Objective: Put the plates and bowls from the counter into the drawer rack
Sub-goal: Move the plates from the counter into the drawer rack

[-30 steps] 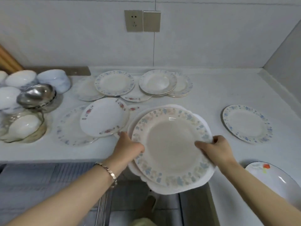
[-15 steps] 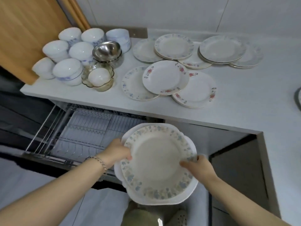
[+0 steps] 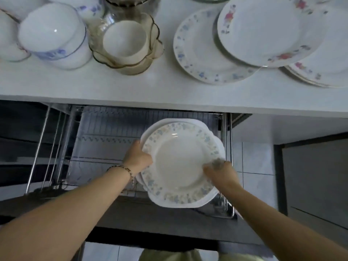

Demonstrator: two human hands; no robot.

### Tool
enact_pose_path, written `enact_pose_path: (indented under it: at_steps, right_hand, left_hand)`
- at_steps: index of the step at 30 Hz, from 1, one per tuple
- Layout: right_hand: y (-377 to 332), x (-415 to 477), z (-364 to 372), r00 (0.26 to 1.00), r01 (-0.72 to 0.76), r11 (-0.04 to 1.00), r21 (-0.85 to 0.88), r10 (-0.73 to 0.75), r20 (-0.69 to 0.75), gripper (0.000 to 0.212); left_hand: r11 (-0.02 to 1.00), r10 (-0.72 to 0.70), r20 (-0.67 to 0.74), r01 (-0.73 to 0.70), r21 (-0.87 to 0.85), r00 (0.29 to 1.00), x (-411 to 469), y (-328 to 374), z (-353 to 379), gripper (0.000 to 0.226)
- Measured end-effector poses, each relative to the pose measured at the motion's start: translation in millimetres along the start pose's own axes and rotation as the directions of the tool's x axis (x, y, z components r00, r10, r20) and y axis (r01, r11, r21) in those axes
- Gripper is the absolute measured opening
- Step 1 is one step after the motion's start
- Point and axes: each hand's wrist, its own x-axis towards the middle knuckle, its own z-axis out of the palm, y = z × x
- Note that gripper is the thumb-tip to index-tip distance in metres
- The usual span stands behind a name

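White plates [image 3: 180, 162] above wire rack [image 3: 105, 132]

Both hands, left hand [image 3: 138, 157] and right hand [image 3: 221, 172], are gripping a stack of plates [image 3: 180, 161] by its edges above the wire drawer rack [image 3: 105, 140]; bowls [image 3: 54, 34] and plates are sitting on the surface [image 3: 113, 85].

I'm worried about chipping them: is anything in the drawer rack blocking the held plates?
Nothing visible. The plates, held by the left hand and right hand, hang over the drawer rack; no dishes show on its wires, though the part beneath them is hidden.
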Motion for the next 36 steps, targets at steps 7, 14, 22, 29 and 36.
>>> enact_pose_path:
  at_steps: [7,14,22,29,36]
  right_hand:
    - [-2.2,95.9,46.7,0.989,-0.105,0.994,0.0,0.105,-0.103,0.029]
    - [-0.5,153.4,52.2,0.94,-0.14,0.989,0.055,0.15,-0.307,0.04]
    - [-3.2,149.3,68.9,0.891,-0.144,0.973,0.179,0.206,-0.405,0.049]
    - [7.7,128.9,96.4,0.85,-0.31,0.814,0.491,0.469,-0.239,0.03]
    - [8.9,136.6,78.4,0.888,-0.139,0.928,0.347,0.272,-0.372,0.031]
  left_hand:
    - [0.996,0.051,0.0,-0.051,0.071,0.999,109.1,-9.9,32.8,0.051]
    - [0.988,0.139,0.047,-0.142,0.063,0.989,172.1,-3.4,67.9,0.052]
    - [0.979,0.198,-0.027,-0.196,0.06,0.98,181.7,-7.9,77.6,0.053]
    - [0.988,0.14,-0.095,-0.133,0.08,0.986,159.5,-27.1,83.7,0.028]
    - [0.989,0.114,-0.112,-0.124,-0.085,0.987,156.0,-28.7,91.7,0.023]
